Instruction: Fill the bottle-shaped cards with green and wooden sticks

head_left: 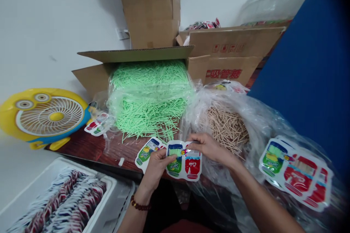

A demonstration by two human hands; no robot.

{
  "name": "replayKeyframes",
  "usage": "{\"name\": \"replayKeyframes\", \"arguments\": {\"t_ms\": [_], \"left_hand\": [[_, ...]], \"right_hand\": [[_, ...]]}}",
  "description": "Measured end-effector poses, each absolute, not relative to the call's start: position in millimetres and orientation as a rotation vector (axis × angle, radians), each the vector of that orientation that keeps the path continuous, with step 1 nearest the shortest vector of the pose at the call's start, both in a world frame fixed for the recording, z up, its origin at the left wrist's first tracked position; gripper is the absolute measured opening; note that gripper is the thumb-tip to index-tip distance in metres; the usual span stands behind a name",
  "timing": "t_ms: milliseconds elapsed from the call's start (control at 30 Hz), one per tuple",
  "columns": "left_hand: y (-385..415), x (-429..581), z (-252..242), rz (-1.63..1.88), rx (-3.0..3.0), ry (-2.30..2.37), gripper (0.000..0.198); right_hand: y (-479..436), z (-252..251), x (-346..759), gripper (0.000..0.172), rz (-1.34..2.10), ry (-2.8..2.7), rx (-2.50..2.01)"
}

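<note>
My left hand (pixel 157 165) pinches the left side of a twin-bottle candy pouch (pixel 192 167), printed green "Sprite" on one half and red "Cola" on the other. Green sticks show in the Sprite half's window. At the pouch's top right edge, the closed fingers of my right hand (pixel 209 148) grip the Cola half. Another such pouch (pixel 144 153) lies partly behind my left hand. Beyond the hands, a heap of thin green candy sticks (pixel 153 111) spills from a lined carton. Brown candy sticks (pixel 228 125) lie in a clear plastic bag to the right.
Several flat pouches (pixel 296 174) are stacked at the right on plastic. A white foam box (pixel 109 193) at lower left holds rows of filled-looking pouches. A yellow fan (pixel 51 116) stands at the left. Cardboard boxes (pixel 151 16) rise behind, with a blue panel (pixel 303 69) at right.
</note>
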State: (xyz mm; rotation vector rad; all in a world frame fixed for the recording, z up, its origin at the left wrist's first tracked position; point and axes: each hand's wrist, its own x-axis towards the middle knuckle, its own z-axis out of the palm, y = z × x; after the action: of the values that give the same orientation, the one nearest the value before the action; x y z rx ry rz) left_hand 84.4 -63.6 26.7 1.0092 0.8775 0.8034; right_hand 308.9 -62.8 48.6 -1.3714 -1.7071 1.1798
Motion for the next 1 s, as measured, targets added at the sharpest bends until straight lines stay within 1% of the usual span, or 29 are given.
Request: {"name": "replayKeyframes", "arguments": {"t_ms": [200,333,433,500,600,667,800,933,1000], "left_hand": [[-67,92,38,0.776,1.018,0.805,0.037],[-71,102,43,0.852,1.164,0.917,0.041],[-76,107,40,0.827,1.217,0.987,0.046],[-79,109,36,0.812,1.229,1.033,0.041],[-82,111,33,0.806,1.237,1.095,0.028],[-82,112,34,0.779,1.249,1.111,0.023],[-81,116,38,0.699,1.318,1.077,0.017],[-84,126,45,0.625,1.344,1.019,0.017],[-86,131,49,0.590,1.329,1.009,0.017]], "right_hand": [[-67,51,306,0.014,1.122,-1.719,-1.378],[-74,51,301,0.012,1.131,-1.759,-1.341],[-79,48,298,0.012,1.110,-1.755,-1.330],[-80,45,297,0.013,1.088,-1.738,-1.336],[-84,46,295,0.015,1.078,-1.698,-1.345],[-88,50,296,0.017,1.078,-1.683,-1.342],[-98,54,304,0.023,1.004,-1.719,-1.370],[-108,50,317,0.032,0.934,-1.756,-1.399],[-110,48,327,0.032,0.962,-1.778,-1.368]]}}
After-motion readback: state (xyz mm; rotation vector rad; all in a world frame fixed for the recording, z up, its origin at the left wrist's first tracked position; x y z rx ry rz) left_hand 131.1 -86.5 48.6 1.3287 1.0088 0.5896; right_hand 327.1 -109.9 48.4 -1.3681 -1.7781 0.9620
